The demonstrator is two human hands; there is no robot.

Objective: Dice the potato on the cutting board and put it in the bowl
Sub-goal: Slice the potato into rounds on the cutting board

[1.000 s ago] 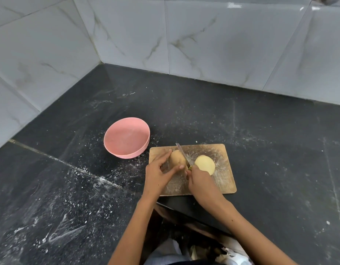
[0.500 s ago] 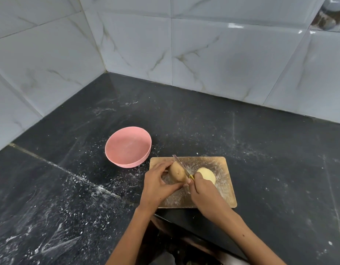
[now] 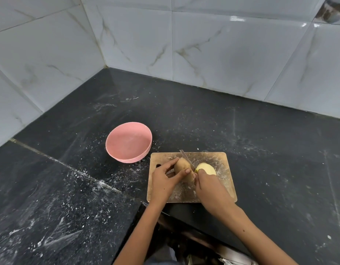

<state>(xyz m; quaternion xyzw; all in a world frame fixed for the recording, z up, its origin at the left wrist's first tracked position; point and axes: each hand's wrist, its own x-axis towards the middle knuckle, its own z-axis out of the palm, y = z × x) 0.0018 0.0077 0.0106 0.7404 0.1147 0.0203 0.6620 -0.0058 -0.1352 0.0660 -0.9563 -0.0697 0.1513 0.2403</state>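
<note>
A wooden cutting board (image 3: 220, 159) lies on the black counter. Two potato halves sit on it. The left half (image 3: 181, 166) lies skin up, and my left hand (image 3: 164, 180) holds it between thumb and fingers. The right half (image 3: 206, 168) shows its pale cut face. My right hand (image 3: 210, 190) grips the yellow handle of a knife (image 3: 186, 157), whose blade runs along the right side of the left half. A pink bowl (image 3: 127, 144) stands just left of the board and holds nothing.
The black counter (image 3: 270, 169) is dusted with white powder. White marble-patterned tiled walls (image 3: 213, 46) enclose it at the back and left. The counter's front edge (image 3: 184, 213) runs just below the board, near my arms.
The camera view shifted, so the board sits lower in the frame. My hands stay on the left half and the knife, with the blade still against that half.
</note>
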